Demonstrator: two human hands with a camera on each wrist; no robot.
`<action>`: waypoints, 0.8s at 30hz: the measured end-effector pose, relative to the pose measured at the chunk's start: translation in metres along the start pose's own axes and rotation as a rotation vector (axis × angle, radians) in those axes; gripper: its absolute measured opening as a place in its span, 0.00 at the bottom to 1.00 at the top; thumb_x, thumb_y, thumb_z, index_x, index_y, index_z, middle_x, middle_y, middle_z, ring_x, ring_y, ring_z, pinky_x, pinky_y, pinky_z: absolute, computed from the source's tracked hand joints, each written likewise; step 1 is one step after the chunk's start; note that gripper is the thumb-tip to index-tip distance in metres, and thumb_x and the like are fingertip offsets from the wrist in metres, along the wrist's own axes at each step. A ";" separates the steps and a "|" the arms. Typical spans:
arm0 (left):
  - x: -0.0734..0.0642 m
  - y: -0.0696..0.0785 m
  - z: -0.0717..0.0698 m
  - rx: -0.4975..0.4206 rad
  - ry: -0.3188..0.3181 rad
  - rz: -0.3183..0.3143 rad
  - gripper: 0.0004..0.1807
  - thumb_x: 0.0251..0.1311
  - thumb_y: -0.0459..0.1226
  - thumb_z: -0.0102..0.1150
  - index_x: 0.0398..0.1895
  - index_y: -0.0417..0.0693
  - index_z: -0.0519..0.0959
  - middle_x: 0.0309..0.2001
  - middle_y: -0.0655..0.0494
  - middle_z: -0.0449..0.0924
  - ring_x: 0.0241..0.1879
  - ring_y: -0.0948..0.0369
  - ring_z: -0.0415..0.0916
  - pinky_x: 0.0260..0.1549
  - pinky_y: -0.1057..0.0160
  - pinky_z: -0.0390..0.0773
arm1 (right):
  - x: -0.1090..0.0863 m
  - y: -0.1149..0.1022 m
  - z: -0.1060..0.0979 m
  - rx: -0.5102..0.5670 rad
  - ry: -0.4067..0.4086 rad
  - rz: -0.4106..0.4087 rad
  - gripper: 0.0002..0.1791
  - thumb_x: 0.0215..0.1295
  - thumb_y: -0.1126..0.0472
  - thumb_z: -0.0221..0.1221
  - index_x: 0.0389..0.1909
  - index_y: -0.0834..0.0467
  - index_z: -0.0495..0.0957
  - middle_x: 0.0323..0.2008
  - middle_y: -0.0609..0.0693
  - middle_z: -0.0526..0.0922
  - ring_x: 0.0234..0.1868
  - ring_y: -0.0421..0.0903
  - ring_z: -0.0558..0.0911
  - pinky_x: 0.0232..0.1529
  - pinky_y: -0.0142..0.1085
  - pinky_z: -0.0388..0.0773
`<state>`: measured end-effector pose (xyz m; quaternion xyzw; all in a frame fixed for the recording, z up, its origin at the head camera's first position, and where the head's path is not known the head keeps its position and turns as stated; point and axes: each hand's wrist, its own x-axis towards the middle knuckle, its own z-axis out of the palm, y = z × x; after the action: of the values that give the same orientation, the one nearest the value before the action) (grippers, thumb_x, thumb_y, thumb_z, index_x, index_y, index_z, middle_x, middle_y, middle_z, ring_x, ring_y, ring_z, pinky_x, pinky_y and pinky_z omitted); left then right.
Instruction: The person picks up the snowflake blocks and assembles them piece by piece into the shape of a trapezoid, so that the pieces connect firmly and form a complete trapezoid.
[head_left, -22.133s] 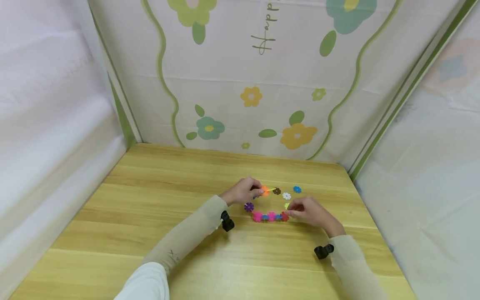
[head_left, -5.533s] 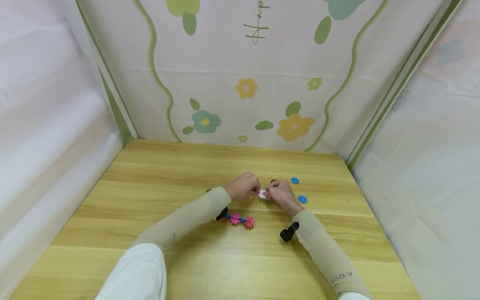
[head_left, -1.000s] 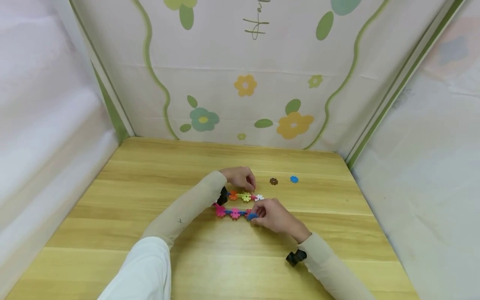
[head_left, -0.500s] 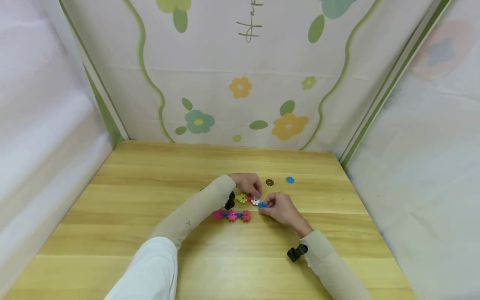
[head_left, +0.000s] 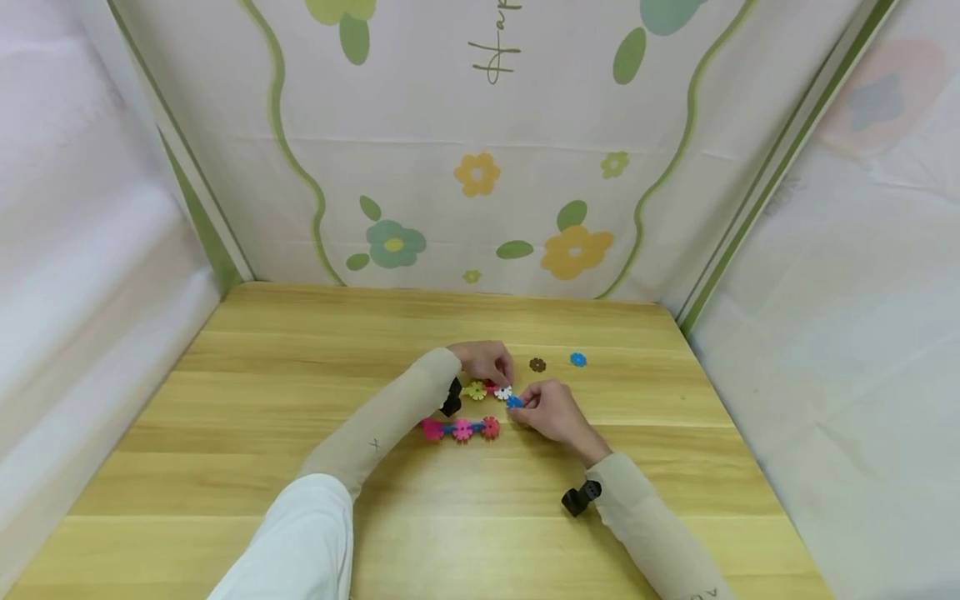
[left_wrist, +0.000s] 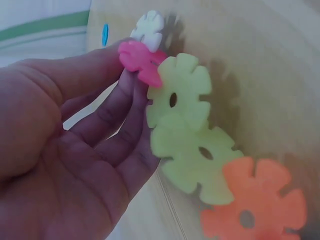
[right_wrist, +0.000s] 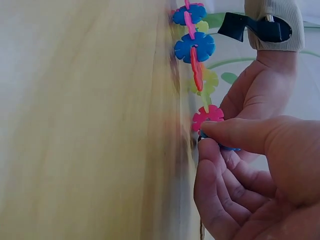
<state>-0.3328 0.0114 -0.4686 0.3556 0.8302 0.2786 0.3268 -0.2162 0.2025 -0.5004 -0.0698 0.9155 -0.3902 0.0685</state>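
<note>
Flower-shaped plastic interlocking discs are joined in a chain on the wooden table. At the chain's upper run, my left hand (head_left: pixel 486 361) pinches it by the white disc (head_left: pixel 503 392), beside the pink disc (left_wrist: pixel 142 62). Two yellow-green discs (left_wrist: pixel 180 92) and an orange disc (left_wrist: pixel 257 200) follow in the left wrist view. My right hand (head_left: pixel 553 410) pinches a blue disc (head_left: pixel 513 402) between thumb and fingers at the white disc's edge; whether the slots are engaged is hidden. The lower run, with a pink disc (head_left: pixel 462 430) and a red disc (head_left: pixel 490 427), lies nearer me.
A loose brown disc (head_left: pixel 537 365) and a loose blue disc (head_left: pixel 578 359) lie beyond my hands on the table (head_left: pixel 300 333). White fabric walls printed with flowers stand at the back and both sides. My left forearm covers part of the chain.
Over the last second my right hand has brought the blue disc from beside the red disc up to the white one. Earlier, the white disc was joined to the chain's upper run.
</note>
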 end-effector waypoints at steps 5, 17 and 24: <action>-0.011 -0.016 -0.009 -0.054 0.081 -0.051 0.09 0.76 0.32 0.59 0.48 0.40 0.87 0.38 0.52 0.87 0.32 0.63 0.77 0.36 0.67 0.80 | 0.011 -0.009 0.007 -0.002 -0.021 -0.008 0.09 0.64 0.56 0.75 0.30 0.54 0.85 0.25 0.47 0.84 0.25 0.41 0.78 0.28 0.33 0.75; -0.061 -0.044 -0.027 -0.191 0.258 -0.180 0.11 0.77 0.34 0.58 0.52 0.37 0.86 0.40 0.45 0.88 0.33 0.59 0.79 0.39 0.60 0.83 | 0.027 -0.021 0.006 -0.043 -0.043 -0.024 0.10 0.64 0.58 0.75 0.28 0.55 0.84 0.27 0.48 0.84 0.27 0.41 0.77 0.28 0.32 0.74; -0.092 -0.069 -0.031 -0.266 0.310 -0.248 0.11 0.77 0.35 0.59 0.51 0.36 0.86 0.37 0.49 0.87 0.35 0.62 0.81 0.40 0.65 0.83 | 0.034 -0.024 0.004 -0.033 -0.071 -0.044 0.09 0.65 0.58 0.73 0.30 0.56 0.84 0.28 0.49 0.83 0.28 0.43 0.77 0.30 0.33 0.74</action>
<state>-0.3343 -0.1077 -0.4651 0.1574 0.8637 0.3946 0.2712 -0.2468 0.1770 -0.4885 -0.1047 0.9170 -0.3739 0.0911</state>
